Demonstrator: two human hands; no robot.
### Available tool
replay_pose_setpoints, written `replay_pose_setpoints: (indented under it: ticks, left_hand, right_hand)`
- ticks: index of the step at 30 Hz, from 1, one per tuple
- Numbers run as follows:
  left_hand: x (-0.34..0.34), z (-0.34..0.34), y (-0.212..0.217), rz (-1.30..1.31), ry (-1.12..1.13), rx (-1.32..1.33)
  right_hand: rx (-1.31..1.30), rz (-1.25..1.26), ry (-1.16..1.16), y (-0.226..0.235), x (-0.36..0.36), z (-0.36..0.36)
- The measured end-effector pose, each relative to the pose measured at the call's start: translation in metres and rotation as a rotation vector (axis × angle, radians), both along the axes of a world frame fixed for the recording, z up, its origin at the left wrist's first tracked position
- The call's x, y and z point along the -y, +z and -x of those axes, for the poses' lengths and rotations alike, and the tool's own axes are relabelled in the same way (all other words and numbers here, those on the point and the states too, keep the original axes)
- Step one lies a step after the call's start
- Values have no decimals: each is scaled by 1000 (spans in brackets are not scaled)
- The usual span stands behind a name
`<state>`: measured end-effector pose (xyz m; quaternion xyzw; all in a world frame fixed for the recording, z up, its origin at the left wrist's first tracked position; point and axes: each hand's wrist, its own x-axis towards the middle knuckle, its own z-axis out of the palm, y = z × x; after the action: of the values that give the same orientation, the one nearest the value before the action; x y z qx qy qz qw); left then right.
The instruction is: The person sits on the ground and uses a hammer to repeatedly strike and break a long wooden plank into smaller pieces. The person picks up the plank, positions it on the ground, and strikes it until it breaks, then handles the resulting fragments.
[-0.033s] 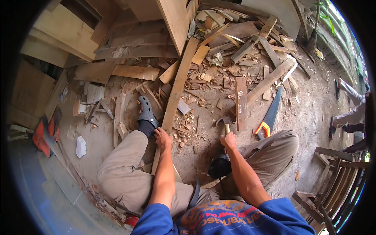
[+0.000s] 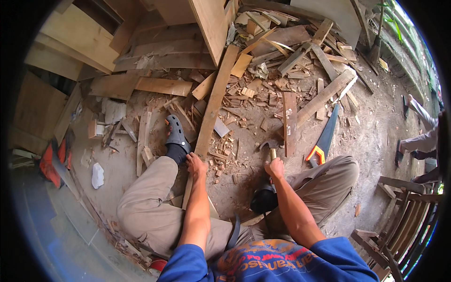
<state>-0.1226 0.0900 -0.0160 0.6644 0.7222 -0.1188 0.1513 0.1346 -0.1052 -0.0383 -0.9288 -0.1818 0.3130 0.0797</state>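
Note:
My left hand (image 2: pixel 197 165) is closed on the long wooden plank (image 2: pixel 214 109), low on its length, right beside my grey clog (image 2: pixel 176 131). The plank slopes away from me over the littered ground. In my right hand (image 2: pixel 274 168) is a hammer (image 2: pixel 273 153), gripped by its light wooden handle. Its dark metal head is low over the ground, close to the near end of a short reddish board (image 2: pixel 290 124). A handsaw (image 2: pixel 325 135) with a dark blade and orange-black handle lies to the right of that board.
Scrap wood (image 2: pixel 282 42) is heaped at the far side, with chips scattered nearer. Plywood panels (image 2: pixel 206 28) stand at the far left. A slatted wooden chair (image 2: pixel 406 221) is at the right, and another person's legs (image 2: pixel 418 143) show beyond. A white piece (image 2: pixel 97 175) lies at left.
My hands, the hammer and the plank stay in place. At the right edge, the other person's leg has shifted slightly.

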Motion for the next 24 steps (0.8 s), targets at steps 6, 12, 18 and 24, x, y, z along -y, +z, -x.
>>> replay_pose_setpoints:
  ticks: [6,12,18,24]
  left_hand:
    - [6,29,-31,74,-27,198]
    - [27,14,-15,354,-16,318]
    - [59,23,15,664,28,619]
    - [87,54,-1,687,-111,673]
  right_hand:
    - [45,-68,23,11,-10,8]
    - [337,-336,153,7,-23,5]
    - [105,-502,215,22,-39,13]
    - [-410,-524,124,43,-75,39]
